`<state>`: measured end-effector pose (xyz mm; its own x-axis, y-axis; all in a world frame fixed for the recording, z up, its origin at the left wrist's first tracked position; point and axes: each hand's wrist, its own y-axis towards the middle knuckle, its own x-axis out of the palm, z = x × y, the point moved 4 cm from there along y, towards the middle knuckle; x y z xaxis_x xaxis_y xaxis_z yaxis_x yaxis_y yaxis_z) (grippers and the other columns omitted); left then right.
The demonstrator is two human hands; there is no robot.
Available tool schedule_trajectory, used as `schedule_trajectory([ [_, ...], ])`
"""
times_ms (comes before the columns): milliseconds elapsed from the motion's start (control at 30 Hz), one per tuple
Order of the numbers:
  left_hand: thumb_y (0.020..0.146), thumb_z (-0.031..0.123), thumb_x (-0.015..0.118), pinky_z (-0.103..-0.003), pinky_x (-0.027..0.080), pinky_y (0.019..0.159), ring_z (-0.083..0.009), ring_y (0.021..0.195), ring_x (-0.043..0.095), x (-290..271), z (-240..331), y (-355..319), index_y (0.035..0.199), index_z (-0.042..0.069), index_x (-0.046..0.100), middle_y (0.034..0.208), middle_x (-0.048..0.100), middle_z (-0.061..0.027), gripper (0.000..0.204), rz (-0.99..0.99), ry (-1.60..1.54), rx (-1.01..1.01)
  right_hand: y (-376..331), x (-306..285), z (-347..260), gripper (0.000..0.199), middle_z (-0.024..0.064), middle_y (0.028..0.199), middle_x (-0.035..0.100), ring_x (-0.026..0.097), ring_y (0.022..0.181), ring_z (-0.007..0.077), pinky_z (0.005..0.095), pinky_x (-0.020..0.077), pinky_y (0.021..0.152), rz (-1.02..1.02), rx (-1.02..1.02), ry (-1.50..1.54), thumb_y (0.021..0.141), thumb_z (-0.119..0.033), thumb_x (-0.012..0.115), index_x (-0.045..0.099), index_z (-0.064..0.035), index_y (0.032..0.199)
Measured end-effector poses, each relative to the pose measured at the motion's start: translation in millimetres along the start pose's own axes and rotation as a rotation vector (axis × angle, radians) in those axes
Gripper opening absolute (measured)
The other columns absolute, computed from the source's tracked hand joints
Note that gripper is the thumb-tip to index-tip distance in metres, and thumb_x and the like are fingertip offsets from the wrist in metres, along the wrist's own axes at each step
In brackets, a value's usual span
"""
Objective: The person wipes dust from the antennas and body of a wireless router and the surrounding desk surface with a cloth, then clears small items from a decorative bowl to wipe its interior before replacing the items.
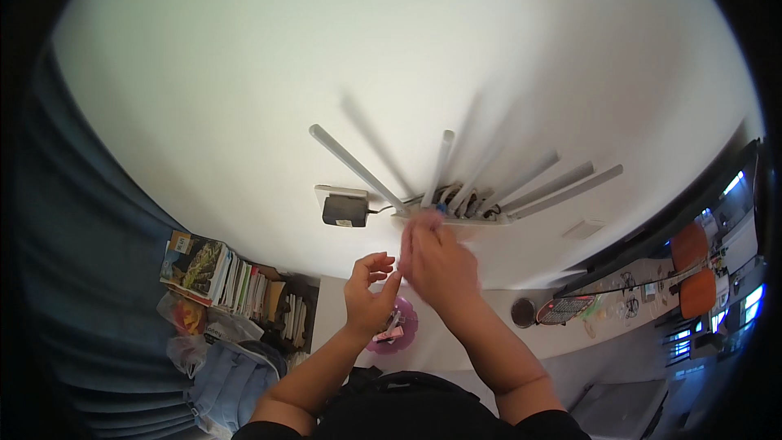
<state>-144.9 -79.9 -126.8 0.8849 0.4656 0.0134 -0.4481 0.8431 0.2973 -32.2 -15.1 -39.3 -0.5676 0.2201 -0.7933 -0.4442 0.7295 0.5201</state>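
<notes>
My right hand (440, 265), at the centre of the frame, is closed around what looks like a pink cloth (405, 254). Both are blurred, so I cannot tell exactly how the fingers lie on it. My left hand (366, 292), just left and lower, is half open with loosely curled fingers; its fingertips are close to the cloth, and I see nothing held in it.

Just above my right hand is the white router (489, 219), against the pale wall (269, 73), its antennas (357, 166) fanned upward and outward. A tangle of cables (456, 197) sits among their bases, and to the left a dark power adapter (345, 210) is plugged in at the wall.

I judge the step in hand to be cloth work at the left end of the router's front. The next move calls for a firm hold on the cloth and a light touch around the antennas and cables, with my left hand free to steady something.

Below my hands, a pink tray (407, 341) with small things in it rests on the white tabletop (481, 334). At lower left stand books (244, 285) beside a dark curtain (90, 236); at far right are orange chairs (697, 293).
</notes>
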Motion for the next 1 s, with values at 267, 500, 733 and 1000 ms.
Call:
schedule_trajectory([
  [267,0.082,-0.002,0.061,-0.029,0.052,0.076,-0.0169,0.089,0.061,-0.9,-11.6,11.6,0.11,-0.001,0.054,0.102,0.062,-0.0111,0.029,-0.015,-0.033,-0.026,2.2,3.2,14.7,0.026,0.0075,0.084,0.058,0.061,0.067,0.0276,0.0386,0.0503,0.056,0.075,0.105,0.008,0.079,-0.013,0.061,0.063,-0.0147,0.105],
  [500,0.083,0.001,0.062,-0.027,0.051,0.075,-0.0152,0.089,0.06,6.2,-18.5,17.8,0.108,0.0,0.054,0.106,0.061,-0.01,0.027,-0.073,-0.029,-0.069,-25.7,-45.9,60.0,0.024,0.0094,0.075,0.058,0.06,0.064,0.025,0.033,0.0499,0.056,0.482,0.27,-0.04,0.072,0.0,0.063,0.069,-0.0083,0.094],
  [733,0.084,0.001,0.061,-0.027,0.051,0.074,-0.0145,0.089,0.059,28.0,-21.1,19.0,0.109,-0.002,0.054,0.105,0.061,-0.0099,0.026,-0.136,-0.09,-0.044,-24.2,-24.0,22.1,0.029,0.0047,0.073,0.055,0.053,0.056,0.0231,0.034,0.0429,0.048,0.152,-0.036,0.206,0.072,-0.007,0.064,0.066,-0.0106,0.101],
  [1000,0.087,0.0,0.059,-0.027,0.046,0.082,-0.0153,0.094,0.057,34.8,-26.1,19.9,0.112,-0.002,0.051,0.109,0.059,-0.0114,0.026,-0.129,-0.079,-0.087,-41.0,-43.1,54.8,0.024,0.0083,0.063,0.054,0.053,0.051,0.0242,0.0321,0.0436,0.047,0.204,0.117,0.37,0.068,0.0,0.063,0.069,-0.0085,0.09],
])
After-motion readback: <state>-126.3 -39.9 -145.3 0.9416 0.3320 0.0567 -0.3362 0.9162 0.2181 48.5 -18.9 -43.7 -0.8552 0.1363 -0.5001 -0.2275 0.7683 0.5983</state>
